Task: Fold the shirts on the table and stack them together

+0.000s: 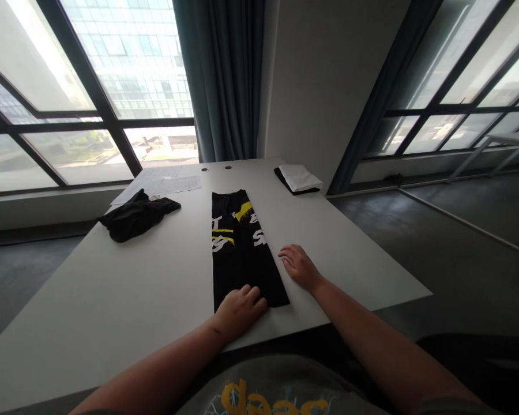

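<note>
A black garment (241, 253) with yellow and white lettering lies folded into a long narrow strip on the white table (134, 288), running away from me. My left hand (239, 309) rests on its near end with the fingers curled down on the cloth. My right hand (298, 265) lies flat on the table just right of the strip, fingers spread and holding nothing.
A crumpled black garment (134, 216) lies at the table's left. Sheets of paper (164, 183) lie at the far left. A folded white and black cloth (299, 178) sits at the far right corner. Windows and a curtain (225, 80) stand behind.
</note>
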The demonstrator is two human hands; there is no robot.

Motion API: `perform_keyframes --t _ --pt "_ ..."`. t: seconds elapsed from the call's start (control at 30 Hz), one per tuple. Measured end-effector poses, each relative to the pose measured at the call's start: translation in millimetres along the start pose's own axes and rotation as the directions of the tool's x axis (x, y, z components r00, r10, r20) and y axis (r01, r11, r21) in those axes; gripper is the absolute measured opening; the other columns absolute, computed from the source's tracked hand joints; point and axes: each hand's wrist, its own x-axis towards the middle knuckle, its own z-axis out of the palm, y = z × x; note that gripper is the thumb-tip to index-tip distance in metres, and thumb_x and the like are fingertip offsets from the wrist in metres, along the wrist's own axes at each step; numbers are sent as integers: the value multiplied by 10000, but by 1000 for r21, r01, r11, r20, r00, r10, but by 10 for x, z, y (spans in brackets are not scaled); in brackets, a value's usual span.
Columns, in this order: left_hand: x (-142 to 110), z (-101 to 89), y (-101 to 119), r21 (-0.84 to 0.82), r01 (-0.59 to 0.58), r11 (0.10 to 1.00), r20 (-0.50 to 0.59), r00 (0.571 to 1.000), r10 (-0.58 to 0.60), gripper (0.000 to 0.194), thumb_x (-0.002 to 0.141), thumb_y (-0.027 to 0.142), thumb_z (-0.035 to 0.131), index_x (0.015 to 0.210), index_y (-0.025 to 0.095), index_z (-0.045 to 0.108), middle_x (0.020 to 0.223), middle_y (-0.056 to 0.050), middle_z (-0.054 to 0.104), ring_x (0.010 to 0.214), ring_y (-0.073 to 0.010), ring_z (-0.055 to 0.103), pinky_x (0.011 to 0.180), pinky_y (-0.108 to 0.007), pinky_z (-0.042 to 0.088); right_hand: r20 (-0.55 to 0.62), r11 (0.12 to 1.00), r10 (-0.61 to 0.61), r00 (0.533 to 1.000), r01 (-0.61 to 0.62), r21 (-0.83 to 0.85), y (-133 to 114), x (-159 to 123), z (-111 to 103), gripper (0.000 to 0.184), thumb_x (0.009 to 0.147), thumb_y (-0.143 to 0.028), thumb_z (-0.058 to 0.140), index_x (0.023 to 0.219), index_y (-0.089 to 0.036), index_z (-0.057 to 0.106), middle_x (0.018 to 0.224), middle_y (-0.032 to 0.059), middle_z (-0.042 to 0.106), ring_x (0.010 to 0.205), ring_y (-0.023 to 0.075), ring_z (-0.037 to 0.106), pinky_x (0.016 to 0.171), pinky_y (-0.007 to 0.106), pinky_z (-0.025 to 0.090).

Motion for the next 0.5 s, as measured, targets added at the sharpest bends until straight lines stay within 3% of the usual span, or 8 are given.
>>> perform_keyframes --t 0.27,0.4,0.5 --pt "110 -18 114 -54 66 996 203 978 -54 200 1053 235 471 1144 222 648 904 -68 695 815 -230 705 637 -295 507 -3 1000 -12 1000 12 -24 -13 6 -14 219 924 -90 537 1028 -202 693 1084 109 657 1056 266 578 972 454 502" --pt "133 -86 176 -48 32 998 215 976 -21 197 1037 183 466 1136 198 635 918 -72 708 841 -249 715 654 -314 529 29 999 -51 998 51 -7 -127 -27 -38 287 900 -45 517 1050 -219 689 1072 99 653 1043 262 574 959 456 512" --pt "85 -80 220 -57 -56 997 176 982 65 148 1026 193 498 1098 192 628 934 -70 710 841 -242 701 651 -310 521 99 993 -113 989 108 56 -272 -84 -74 374 862 4 498 1093 -227 681 1111 96 647 1064 254 575 976 458 520"
